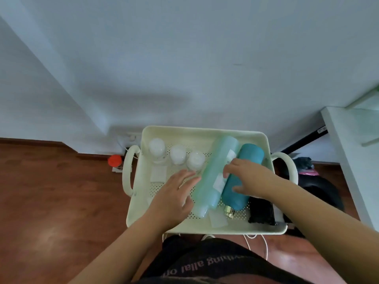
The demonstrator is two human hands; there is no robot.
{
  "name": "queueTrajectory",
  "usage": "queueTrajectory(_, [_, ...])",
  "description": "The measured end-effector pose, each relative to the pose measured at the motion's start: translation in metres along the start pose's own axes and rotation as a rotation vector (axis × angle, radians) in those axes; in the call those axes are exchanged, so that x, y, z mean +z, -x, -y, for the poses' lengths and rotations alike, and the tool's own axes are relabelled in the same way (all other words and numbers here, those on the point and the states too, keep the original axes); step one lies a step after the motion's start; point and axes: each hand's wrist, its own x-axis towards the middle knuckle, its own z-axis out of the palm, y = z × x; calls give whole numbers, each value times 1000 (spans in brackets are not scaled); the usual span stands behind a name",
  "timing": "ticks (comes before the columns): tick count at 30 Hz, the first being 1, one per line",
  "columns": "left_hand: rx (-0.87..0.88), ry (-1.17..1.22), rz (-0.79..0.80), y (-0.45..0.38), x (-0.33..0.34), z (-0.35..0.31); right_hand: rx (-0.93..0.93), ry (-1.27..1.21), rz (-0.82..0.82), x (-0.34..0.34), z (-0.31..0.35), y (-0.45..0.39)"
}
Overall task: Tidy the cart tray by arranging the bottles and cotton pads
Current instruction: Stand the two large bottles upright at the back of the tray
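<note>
A cream perforated cart tray (pixel 164 131) holds two tall bottles lying side by side: a pale mint bottle (pixel 217 169) and a darker teal bottle (pixel 249 158) with a metal neck near the front. My right hand (pixel 249 178) rests over the teal bottle, fingers curled around it. My left hand (pixel 174 194) lies flat and open on the tray floor, fingertips touching the mint bottle's side. Three small white round bottles (pixel 178 154) stand in a row at the back left. White cotton pads (pixel 158 174) lie at the left, another cotton pad (pixel 218 219) at the front.
A black pouch (pixel 261 212) lies in the tray's front right corner. The tray has loop handles (pixel 129 171) on both sides. A wall stands just behind, a white table (pixel 352 140) to the right, a red-capped item (pixel 114 160) on the wooden floor at left.
</note>
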Motion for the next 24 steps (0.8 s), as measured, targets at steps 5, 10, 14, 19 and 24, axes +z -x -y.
queueTrajectory(5, [-362, 110, 219, 8, 42, -8, -229, 491, 101, 33, 17, 11])
queueTrajectory(10, [-442, 140, 259, 1, 59, -10, -188, 566, 24, 54, 34, 16])
queueTrajectory(14, [-504, 187, 245, 3, 58, -12, -192, 555, 14, 61, 39, 22])
queueTrajectory(19, [-559, 196, 121, 12, 44, -23, -172, 502, -129, 51, 29, 33])
queueTrajectory(24, [-411, 106, -90, 11, 4, -46, -71, 277, -332, 21, 15, 50])
